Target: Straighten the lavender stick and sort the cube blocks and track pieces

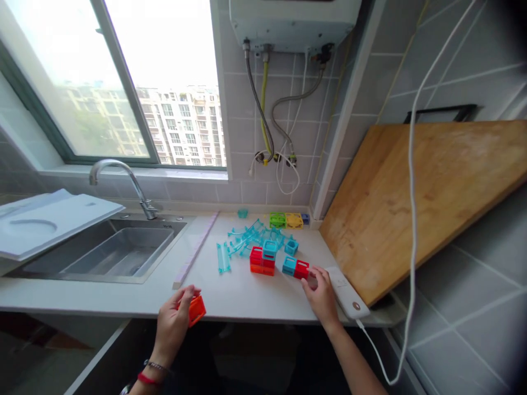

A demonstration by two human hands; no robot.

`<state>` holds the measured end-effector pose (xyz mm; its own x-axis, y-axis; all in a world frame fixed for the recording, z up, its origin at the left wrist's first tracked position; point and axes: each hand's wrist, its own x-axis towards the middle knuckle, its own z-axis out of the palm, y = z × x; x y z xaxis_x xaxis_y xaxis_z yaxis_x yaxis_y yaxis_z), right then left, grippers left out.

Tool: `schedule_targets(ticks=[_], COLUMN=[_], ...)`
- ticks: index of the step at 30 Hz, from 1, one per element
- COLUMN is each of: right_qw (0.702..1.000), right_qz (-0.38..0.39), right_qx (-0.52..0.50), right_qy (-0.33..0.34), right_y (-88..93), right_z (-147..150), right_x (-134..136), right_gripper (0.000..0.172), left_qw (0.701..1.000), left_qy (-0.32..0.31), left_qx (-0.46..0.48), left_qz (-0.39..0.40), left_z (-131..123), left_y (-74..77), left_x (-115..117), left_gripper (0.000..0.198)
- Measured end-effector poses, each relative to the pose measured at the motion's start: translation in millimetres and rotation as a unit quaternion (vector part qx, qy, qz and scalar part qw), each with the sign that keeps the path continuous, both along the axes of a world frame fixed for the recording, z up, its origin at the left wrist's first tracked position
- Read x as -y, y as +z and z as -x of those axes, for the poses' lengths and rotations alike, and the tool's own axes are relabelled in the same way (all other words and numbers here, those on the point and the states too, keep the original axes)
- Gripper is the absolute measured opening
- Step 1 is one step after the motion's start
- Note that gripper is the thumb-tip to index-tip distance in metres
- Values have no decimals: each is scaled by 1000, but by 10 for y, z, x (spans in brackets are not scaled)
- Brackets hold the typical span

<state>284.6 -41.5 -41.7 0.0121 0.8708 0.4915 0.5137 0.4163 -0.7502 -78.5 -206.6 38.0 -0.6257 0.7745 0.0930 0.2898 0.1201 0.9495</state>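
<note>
My left hand (175,323) is closed around an orange see-through cube block (196,310) at the counter's front edge. My right hand (320,293) pinches a red cube block (301,269) that is joined to a teal cube block (289,265) on the white counter (234,296). Just left of these stands a small stack of red, orange and teal cubes (263,258). Behind it lies a heap of clear teal track pieces (251,238). One teal track piece (223,257) lies apart to the left.
Green, yellow and blue blocks (288,220) sit by the back wall. A steel sink (111,252) with a tap (123,178) is at the left. A pale ruler-like strip (195,249) lies beside it. A wooden board (420,197) leans at the right, with a white power strip (346,293) and cable.
</note>
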Motion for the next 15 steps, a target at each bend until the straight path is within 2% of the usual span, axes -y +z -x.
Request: schedule_targets(ticks=[4,7,15], right_qw=[1000,1000,999], right_qz=[1,-2,22], right_qx=[-7,-1,-11], right_qy=[13,15,33], right_y=[-2,-36,-75], right_z=[-7,-19,-15], right_x=[-11,-35,-41], right_gripper=[31,32,31], left_qw=[988,962,916], left_qy=[1,-7,-84], left_qx=[-154,-273,-390], left_qz=[5,-18,-40], left_z=[241,392,657], left_y=[-3,-13,-74], left_x=[-379,-665,-1330], left_gripper=[56,53,41])
